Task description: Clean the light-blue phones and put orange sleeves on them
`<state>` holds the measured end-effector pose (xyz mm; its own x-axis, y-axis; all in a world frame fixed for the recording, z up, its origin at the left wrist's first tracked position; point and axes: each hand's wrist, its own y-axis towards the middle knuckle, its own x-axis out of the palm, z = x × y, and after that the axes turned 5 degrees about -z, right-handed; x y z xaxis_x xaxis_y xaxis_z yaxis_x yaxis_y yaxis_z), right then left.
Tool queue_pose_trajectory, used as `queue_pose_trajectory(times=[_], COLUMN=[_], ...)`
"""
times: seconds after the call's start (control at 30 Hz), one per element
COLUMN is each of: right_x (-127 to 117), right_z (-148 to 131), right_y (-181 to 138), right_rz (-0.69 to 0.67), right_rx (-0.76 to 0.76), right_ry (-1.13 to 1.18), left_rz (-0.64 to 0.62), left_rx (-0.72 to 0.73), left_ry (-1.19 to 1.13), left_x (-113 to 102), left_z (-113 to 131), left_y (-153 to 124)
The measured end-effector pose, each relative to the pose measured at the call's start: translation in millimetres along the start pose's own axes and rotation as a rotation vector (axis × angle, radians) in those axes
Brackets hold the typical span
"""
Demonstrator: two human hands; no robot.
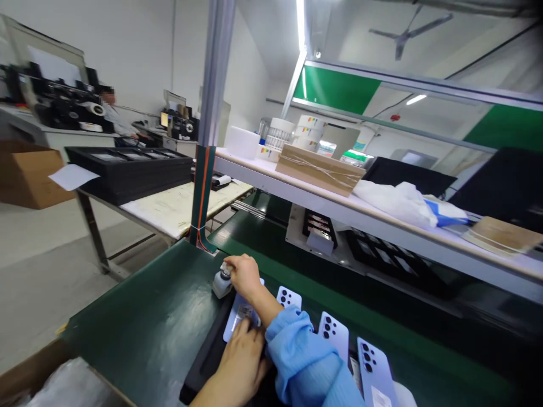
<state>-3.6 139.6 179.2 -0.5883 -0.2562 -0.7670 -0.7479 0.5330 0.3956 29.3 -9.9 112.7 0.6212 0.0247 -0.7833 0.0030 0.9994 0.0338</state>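
Observation:
My right hand point(244, 274), in a blue sleeve, reaches across to a small pale bottle point(221, 284) standing on the green bench. Its fingers are closed at the bottle's metal-ringed top, where something white shows under the fingertips; I cannot make out what it is. Below it, a light-blue smartphone point(231, 322) lies back up on a black foam tray point(201, 362). My left hand point(244, 353) grips the phone's lower end with bent fingers near a label; the thumb side is hidden. Similar phones point(335, 330) lie in a row to the right, partly behind my right arm.
A shelf point(263, 178) crosses above the bench, carrying label rolls point(280, 133), a cardboard box point(320, 169) and white plastic wrap point(394, 200). A metal post point(214, 73) rises at left. Beyond are stacked black trays point(139, 178) and a seated person point(121, 121). An open carton point(42, 362) stands lower left.

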Motion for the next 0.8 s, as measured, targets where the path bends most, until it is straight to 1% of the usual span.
queue_pose_trajectory(times=[0.07, 0.1, 0.17, 0.23, 0.27, 0.33, 0.4, 0.43, 0.5, 0.6, 0.63, 0.7, 0.73, 0.77, 0.8], right_x=[-29.5, -46.5, -78.9, -102.1, -108.7, -112.7, -108.8, -106.0, -102.5, -108.1, -112.4, -121.7, -125.5, -128.0, -129.1], right_z=[7.7, 13.9, 28.6, 43.0, 49.6, 61.4, 72.5, 78.0, 89.5, 104.6, 107.3, 105.1, 99.6, 91.3, 80.8], right_y=[-14.3, -28.3, -69.5, -121.4, -147.6, -193.2, -223.4, -232.0, -238.1, -233.5, -232.2, -233.3, -236.2, -240.6, -246.1], right_rz=[0.085, 0.135, 0.231, 0.308, 0.335, 0.368, 0.421, 0.450, 0.506, 0.583, 0.618, 0.690, 0.701, 0.674, 0.608], right_rx=[0.049, 0.083, 0.159, 0.245, 0.286, 0.358, 0.439, 0.470, 0.505, 0.506, 0.508, 0.508, 0.485, 0.433, 0.348], right_ry=[0.055, 0.086, 0.143, 0.181, 0.191, 0.223, 0.359, 0.432, 0.541, 0.574, 0.582, 0.589, 0.569, 0.527, 0.463], left_rz=[0.023, 0.038, 0.071, 0.083, 0.083, 0.078, 0.074, 0.083, 0.139, 0.261, 0.263, 0.192, 0.142, 0.100, 0.074], left_rx=[-0.034, -0.050, -0.080, -0.121, -0.143, -0.179, -0.218, -0.229, -0.209, -0.093, -0.063, -0.047, -0.053, -0.063, -0.075], left_ry=[0.056, 0.089, 0.160, 0.230, 0.265, 0.324, 0.332, 0.299, 0.170, -0.054, -0.088, -0.070, -0.037, 0.000, 0.030], left_x=[-4.0, -4.7, -2.7, 3.2, 6.8, 13.6, 18.6, 20.6, 25.6, 38.1, 43.3, 52.9, 56.5, 59.0, 60.4], left_z=[8.0, 13.3, 26.1, 40.1, 46.6, 56.5, 61.7, 62.8, 64.1, 67.9, 70.0, 74.6, 76.7, 78.5, 79.9], left_y=[-1.3, -0.7, 3.4, 11.5, 16.8, 28.3, 38.0, 41.3, 43.8, 38.5, 35.3, 28.7, 25.8, 23.5, 21.7])
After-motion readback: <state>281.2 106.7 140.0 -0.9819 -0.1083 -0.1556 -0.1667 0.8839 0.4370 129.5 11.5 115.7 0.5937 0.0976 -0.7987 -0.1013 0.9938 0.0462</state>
